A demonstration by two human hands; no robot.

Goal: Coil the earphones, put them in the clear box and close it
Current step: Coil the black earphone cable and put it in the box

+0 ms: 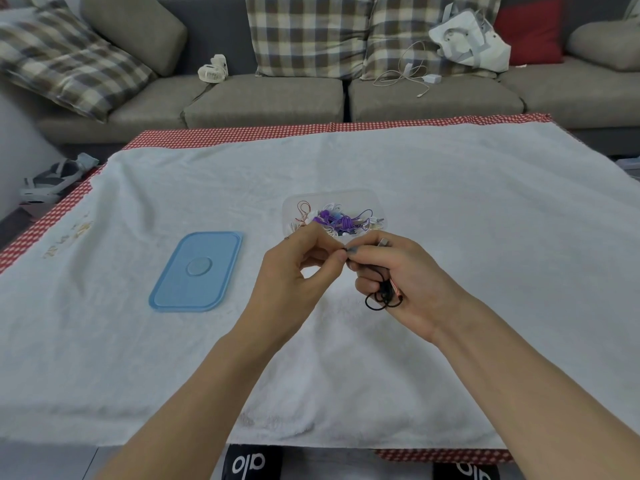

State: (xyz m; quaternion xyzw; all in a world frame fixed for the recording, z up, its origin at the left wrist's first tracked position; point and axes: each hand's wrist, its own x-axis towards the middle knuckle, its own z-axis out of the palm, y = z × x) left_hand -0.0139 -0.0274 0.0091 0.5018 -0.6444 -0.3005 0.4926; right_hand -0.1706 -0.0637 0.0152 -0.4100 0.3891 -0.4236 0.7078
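Note:
Black earphones (381, 296) hang in loose loops from my right hand (405, 282), whose fingers curl round the bundle. My left hand (294, 271) pinches the cable's end right at the right hand's fingertips. Both hands hover just in front of the clear box (360, 197), which stands open on the white towel (450, 202) and holds purple, white and orange earphones (339, 220). The box's blue lid (197, 271) lies flat on the towel to the left, apart from the box.
A red-checked cloth (242, 133) shows under the towel's edges. Behind the table stands a grey sofa (263, 98) with plaid cushions, a small white fan (213, 69), a white charger cable (408, 76) and a white bag (467, 39). Shoes (52, 178) lie on the floor at left.

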